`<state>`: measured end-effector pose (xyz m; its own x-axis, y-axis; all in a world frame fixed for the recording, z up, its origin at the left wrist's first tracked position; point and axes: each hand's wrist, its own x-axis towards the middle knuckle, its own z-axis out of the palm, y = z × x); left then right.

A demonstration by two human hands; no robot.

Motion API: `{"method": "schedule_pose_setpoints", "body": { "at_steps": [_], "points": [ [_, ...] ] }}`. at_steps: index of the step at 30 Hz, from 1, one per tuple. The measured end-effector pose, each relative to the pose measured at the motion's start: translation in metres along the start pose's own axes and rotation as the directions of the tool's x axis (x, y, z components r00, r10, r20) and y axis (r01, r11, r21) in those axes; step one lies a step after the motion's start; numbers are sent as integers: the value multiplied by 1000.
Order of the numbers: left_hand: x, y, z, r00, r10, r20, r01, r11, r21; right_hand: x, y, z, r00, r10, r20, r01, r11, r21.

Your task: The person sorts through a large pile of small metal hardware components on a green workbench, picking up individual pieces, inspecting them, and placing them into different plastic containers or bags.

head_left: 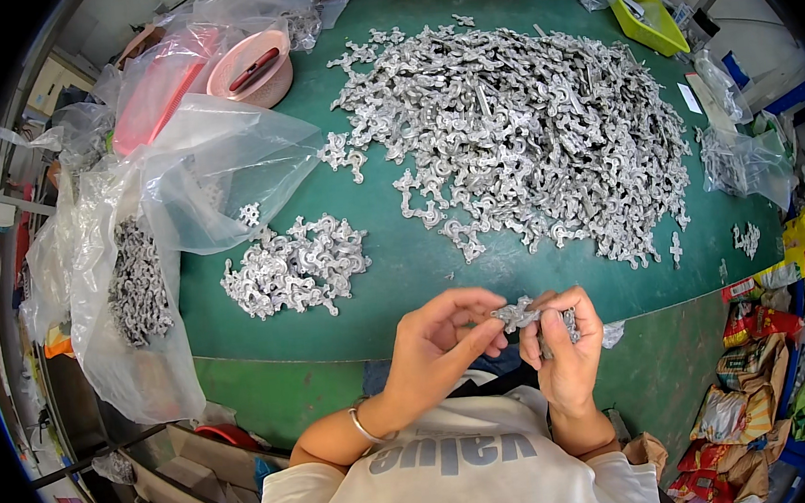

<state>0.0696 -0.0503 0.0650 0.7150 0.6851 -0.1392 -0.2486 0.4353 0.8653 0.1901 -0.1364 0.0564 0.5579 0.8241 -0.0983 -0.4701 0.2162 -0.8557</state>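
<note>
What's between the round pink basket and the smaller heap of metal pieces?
In the head view, part of a clear plastic bag lies between them, then a strip of green tabletop.

The green table (388,253) carries heaped grey pieces (545,136), apparently metal.

Scene bright, evenly lit; light soft, apparently from above. Large heap of small silvery metal pieces (526,138) full of tiny glints, dark gaps between. Crumpled clear plastic bag (225,161), left, catching pale, milky glare. White short-sleeved shirt (412,497), near, bright, lightly shaded in folds. Bare left hand (438,343) and bare right hand (566,347) fairly crisp. Strong fisheye distortion: near edge of smooth green tabletop (388,253) bows, blue shelf frame (797,93) at right leans, curves. Outer rim softer; corners black.
</note>
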Motion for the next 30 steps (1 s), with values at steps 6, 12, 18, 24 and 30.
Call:
{"method": "schedule_pose_setpoints", "body": {
  "at_steps": [6, 12, 18, 24, 30],
  "points": [
    [0, 2, -3, 998, -55, 35, 57, 997, -53, -1, -1, -2, 1000, 10, 12, -10, 1000, -9],
    [1, 1, -4, 996, -90, 27, 91, 993, -68, -2, -1, -2, 1000, 19, -2, -19, 1000, 0],
    [2, 0, -4, 994, -107, 22, 108, 991, -82, -2, 1, -4, 1000, 24, 12, -24, 1000, -6],
    [2, -4, -6, 995, -93, 40, 96, 991, -97, -2, 0, -2, 1000, 28, 6, -28, 1000, -14],
    [4, 1, 4, 993, -72, 96, 78, 995, -59, -3, 4, -5, 998, 54, 39, -50, 994, -93]
  ]
}}
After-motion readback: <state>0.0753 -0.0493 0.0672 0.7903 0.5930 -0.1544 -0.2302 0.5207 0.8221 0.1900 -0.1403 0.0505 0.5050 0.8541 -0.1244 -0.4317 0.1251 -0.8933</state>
